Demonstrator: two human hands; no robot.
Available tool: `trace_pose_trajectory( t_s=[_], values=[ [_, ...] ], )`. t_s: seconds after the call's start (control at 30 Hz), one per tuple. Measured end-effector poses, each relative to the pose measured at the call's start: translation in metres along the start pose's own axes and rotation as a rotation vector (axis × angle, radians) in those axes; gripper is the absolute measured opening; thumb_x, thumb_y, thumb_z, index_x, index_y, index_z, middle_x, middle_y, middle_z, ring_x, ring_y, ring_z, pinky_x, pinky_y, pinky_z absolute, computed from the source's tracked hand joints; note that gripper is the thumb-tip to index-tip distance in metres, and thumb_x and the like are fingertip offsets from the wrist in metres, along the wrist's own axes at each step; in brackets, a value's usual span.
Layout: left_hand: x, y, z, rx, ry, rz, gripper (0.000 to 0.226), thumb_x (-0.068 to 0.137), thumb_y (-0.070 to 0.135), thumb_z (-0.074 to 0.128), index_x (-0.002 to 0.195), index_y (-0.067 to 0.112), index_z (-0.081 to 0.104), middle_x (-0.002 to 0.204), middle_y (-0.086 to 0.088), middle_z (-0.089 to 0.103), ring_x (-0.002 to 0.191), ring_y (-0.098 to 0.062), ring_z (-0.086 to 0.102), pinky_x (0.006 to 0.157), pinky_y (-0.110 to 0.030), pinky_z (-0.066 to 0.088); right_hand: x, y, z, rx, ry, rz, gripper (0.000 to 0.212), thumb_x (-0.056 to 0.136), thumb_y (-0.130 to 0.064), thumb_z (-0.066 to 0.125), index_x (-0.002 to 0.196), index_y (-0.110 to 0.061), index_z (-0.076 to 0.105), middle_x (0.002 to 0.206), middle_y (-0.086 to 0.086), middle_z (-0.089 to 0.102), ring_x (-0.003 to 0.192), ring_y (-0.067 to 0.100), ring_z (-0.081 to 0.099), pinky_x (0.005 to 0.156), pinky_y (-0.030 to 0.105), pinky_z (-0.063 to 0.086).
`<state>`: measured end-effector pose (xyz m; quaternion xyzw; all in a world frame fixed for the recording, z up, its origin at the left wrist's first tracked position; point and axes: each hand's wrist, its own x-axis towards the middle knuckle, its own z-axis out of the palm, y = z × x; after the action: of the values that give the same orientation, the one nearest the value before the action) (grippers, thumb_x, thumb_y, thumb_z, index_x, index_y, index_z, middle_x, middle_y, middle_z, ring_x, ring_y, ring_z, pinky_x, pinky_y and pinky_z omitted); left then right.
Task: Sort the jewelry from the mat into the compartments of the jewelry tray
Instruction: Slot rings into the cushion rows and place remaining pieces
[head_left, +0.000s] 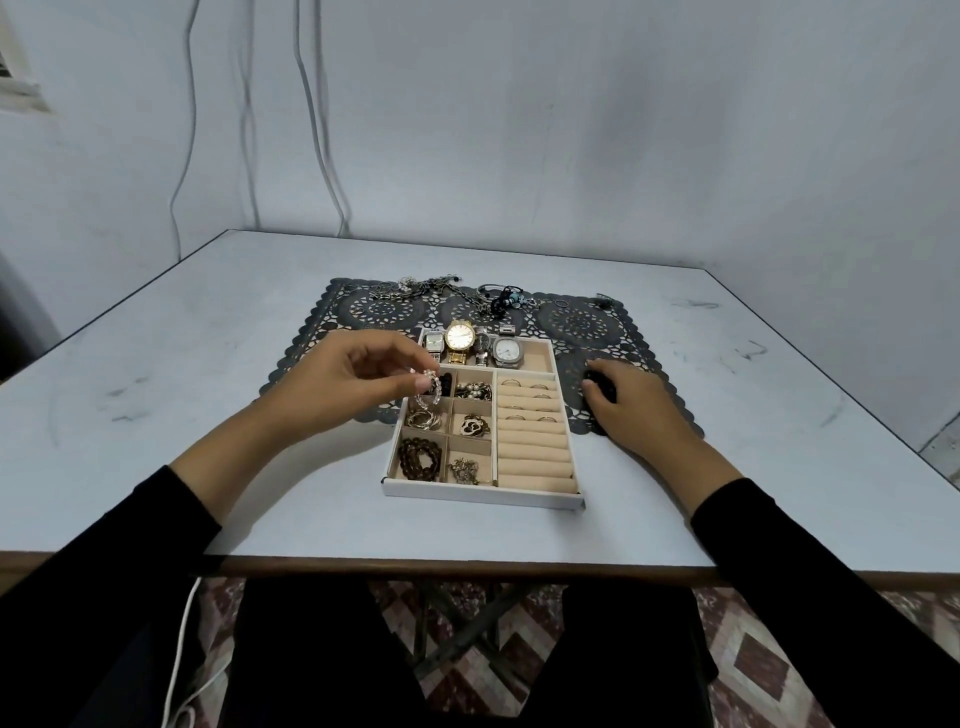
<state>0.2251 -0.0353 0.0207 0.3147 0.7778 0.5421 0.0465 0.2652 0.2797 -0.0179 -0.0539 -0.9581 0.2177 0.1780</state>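
Black-sleeved arms reach across a pale grey table (156, 364) toward a white cardboard jewelry tray with beige-lined compartments (483, 496), which sits partly on a dark lace-cut mat (576, 322). The left hand (358, 374) pinches a clear beaded bracelet (428, 396) between thumb and forefinger. The fingers (422, 384) are clamped on its upper arc, so the loop hangs downward, its long axis near vertical, over the far end of the tray's left column of small compartments. Below it lie a compartment holding something black and, nearer the camera, one with gold hoops; which of the two the bracelet hangs over cannot be told. Release appears to need only a short drop, and the left hand is the nearer one. The right hand (628, 400) lies on the mat just beside the tray's right wall, fingers curved over a small dark object (597, 387); whether they grip it cannot be told. Tangled chains and beads (415, 288) lie along the mat's far edge.
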Motion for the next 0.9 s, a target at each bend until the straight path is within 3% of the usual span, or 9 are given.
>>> trace_pose_trajectory(
  t_s=[0.23,0.37,0.6,0.9],
  values=[
    [-0.004,0.01,-0.002,0.025,-0.152,0.005,0.015,0.078,0.019,0.073,0.093,0.02,0.077,0.087,-0.012,0.074,0.071,-0.013,0.064,0.061,-0.02,0.051,0.0,-0.001,0.0,0.012,0.006,0.003,0.031,0.094,-0.021,0.054,0.122,-0.006,0.06,0.119,0.011,0.064,0.111,0.025,0.057,0.09,0.026,0.039],
    [-0.007,0.013,-0.005,0.098,-0.221,0.044,0.016,0.08,0.017,0.072,0.094,0.022,0.077,0.091,-0.003,0.074,0.086,-0.016,0.07,0.079,-0.026,0.055,-0.001,-0.002,0.0,0.015,0.002,0.009,0.03,0.095,-0.021,0.054,0.12,-0.007,0.061,0.118,0.011,0.065,0.109,0.026,0.057,0.09,0.028,0.039],
    [-0.011,0.014,-0.006,0.252,-0.301,0.11,0.018,0.082,0.014,0.075,0.098,0.022,0.077,0.093,0.003,0.074,0.086,-0.018,0.072,0.081,-0.029,0.057,0.0,-0.001,0.0,-0.003,0.003,-0.004,0.031,0.094,-0.02,0.054,0.121,-0.006,0.06,0.119,0.012,0.064,0.11,0.027,0.057,0.091,0.028,0.039],
    [-0.012,0.013,-0.001,0.365,-0.323,0.101,0.022,0.08,0.015,0.078,0.1,0.025,0.078,0.091,0.013,0.075,0.085,-0.007,0.071,0.079,-0.019,0.054,0.001,0.001,0.002,-0.02,0.009,-0.025,0.03,0.094,-0.02,0.054,0.12,-0.006,0.062,0.116,0.012,0.065,0.108,0.026,0.058,0.088,0.027,0.039]
  ],
)
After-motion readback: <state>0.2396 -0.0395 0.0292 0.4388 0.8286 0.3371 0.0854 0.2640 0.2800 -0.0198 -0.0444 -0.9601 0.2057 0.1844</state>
